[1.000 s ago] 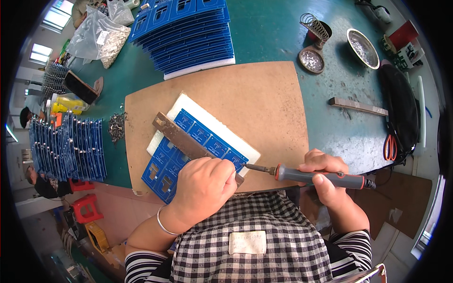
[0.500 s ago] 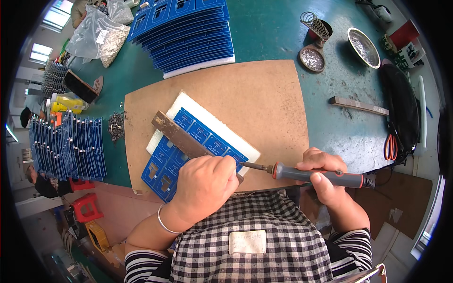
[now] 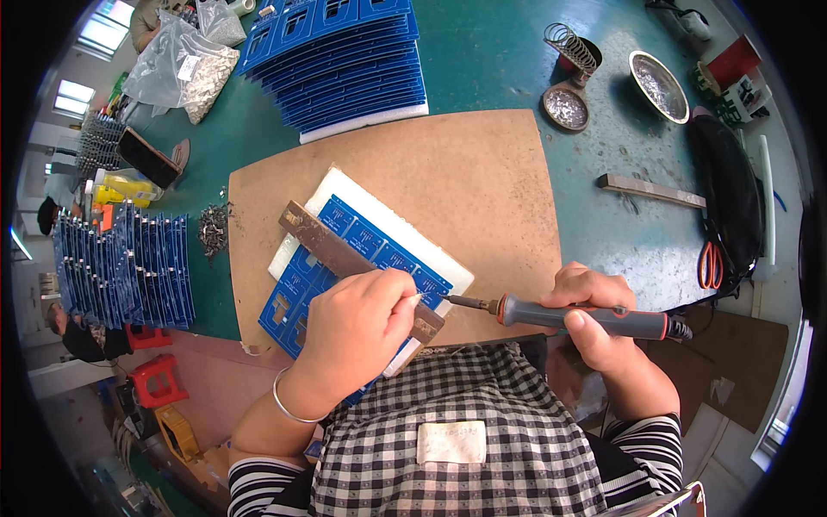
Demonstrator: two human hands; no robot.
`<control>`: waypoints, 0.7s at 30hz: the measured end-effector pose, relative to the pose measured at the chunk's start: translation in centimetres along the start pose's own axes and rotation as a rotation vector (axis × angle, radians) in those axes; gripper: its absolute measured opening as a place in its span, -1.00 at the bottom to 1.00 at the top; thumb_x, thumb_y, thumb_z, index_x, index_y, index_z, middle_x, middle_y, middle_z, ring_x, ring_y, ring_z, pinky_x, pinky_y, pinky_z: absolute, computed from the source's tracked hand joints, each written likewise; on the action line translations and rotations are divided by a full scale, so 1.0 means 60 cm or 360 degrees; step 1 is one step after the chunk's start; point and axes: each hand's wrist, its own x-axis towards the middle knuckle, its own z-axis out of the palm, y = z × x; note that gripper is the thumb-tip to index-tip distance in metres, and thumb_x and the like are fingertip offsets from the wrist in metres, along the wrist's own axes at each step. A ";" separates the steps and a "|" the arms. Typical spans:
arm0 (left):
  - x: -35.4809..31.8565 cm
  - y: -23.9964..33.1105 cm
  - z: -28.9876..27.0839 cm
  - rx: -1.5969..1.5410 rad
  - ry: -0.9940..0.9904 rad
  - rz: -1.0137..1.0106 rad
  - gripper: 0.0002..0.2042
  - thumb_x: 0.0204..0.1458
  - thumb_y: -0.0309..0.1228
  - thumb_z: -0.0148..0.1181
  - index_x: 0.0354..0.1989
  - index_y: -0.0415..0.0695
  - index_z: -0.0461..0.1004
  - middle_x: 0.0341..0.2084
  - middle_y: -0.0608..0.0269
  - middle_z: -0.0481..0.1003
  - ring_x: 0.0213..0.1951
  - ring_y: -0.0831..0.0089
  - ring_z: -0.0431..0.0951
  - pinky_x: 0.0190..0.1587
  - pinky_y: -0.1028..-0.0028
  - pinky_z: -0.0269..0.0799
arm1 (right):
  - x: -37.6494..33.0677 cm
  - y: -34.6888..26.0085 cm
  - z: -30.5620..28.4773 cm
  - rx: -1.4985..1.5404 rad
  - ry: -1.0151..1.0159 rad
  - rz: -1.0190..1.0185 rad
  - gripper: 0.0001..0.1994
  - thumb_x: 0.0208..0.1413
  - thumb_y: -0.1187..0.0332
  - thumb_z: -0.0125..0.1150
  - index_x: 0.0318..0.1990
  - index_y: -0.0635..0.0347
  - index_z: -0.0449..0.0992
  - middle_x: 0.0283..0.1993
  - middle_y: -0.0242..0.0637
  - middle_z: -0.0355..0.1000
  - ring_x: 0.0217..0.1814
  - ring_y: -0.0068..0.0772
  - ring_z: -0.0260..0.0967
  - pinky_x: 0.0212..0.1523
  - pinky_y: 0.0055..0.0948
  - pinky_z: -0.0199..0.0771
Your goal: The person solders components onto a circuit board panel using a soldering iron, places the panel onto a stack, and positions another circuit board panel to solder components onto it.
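Observation:
A blue circuit board lies on a white foam pad on a brown work board. A brown metal bar lies slanted across the circuit board. My left hand rests on the board's near end and pinches a thin solder wire. My right hand grips a soldering iron with a grey and orange handle. Its tip points left and sits at the board's right edge, just beside the wire's end.
A stack of blue boards sits at the back. A rack of upright blue boards stands at the left. A coil iron stand, two metal dishes, a wooden strip, scissors and a bag of parts lie around.
The iron's tip has edged slightly left toward the board's edge. My left hand has barely shifted.

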 end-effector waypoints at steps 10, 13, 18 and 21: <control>-0.093 -0.120 -0.068 -0.0057 0.0999 -0.0499 -0.75 0.07 -0.63 0.13 -0.52 -0.16 0.17 -0.59 0.43 0.15 -0.55 0.68 0.13 -0.52 0.59 0.13 | -0.029 0.006 -0.040 0.0572 0.0725 0.0078 -0.70 0.14 0.16 0.09 -0.31 0.28 0.42 -0.54 -0.28 0.36 -0.58 -0.58 0.22 -0.50 -0.54 0.24; -0.158 -0.177 -0.089 -0.0018 0.1038 -0.0419 -0.73 0.18 -0.49 0.03 -0.53 -0.14 0.11 -0.61 0.45 0.08 -0.56 0.66 0.03 -0.53 0.59 -0.01 | -0.032 0.028 -0.065 0.1015 0.1241 -0.0017 -0.82 0.17 0.22 0.07 -0.27 0.13 0.36 -0.61 -0.48 0.14 -0.62 -0.60 0.01 -0.39 -0.53 0.13; -0.214 -0.206 -0.086 -0.0702 0.1115 -0.0685 -0.65 0.31 -0.25 -0.24 -0.55 -0.09 0.18 -0.64 0.46 0.11 -0.58 0.72 0.06 -0.54 0.64 -0.08 | -0.013 0.075 -0.076 0.1801 0.1762 0.0053 -0.82 0.11 0.27 0.19 -0.18 0.06 0.41 -0.48 -0.42 0.28 -0.47 -0.53 0.20 -0.39 -0.51 0.28; -0.219 -0.198 -0.069 -0.0637 0.1241 -0.0780 -0.64 0.32 -0.25 -0.28 -0.53 -0.11 0.24 -0.64 0.45 0.15 -0.59 0.73 0.07 -0.55 0.64 -0.06 | -0.008 0.102 -0.089 0.1912 0.1777 0.0024 -0.77 0.10 0.39 0.19 -0.08 0.15 0.42 -0.29 -0.25 0.43 -0.29 -0.37 0.40 -0.31 -0.54 0.50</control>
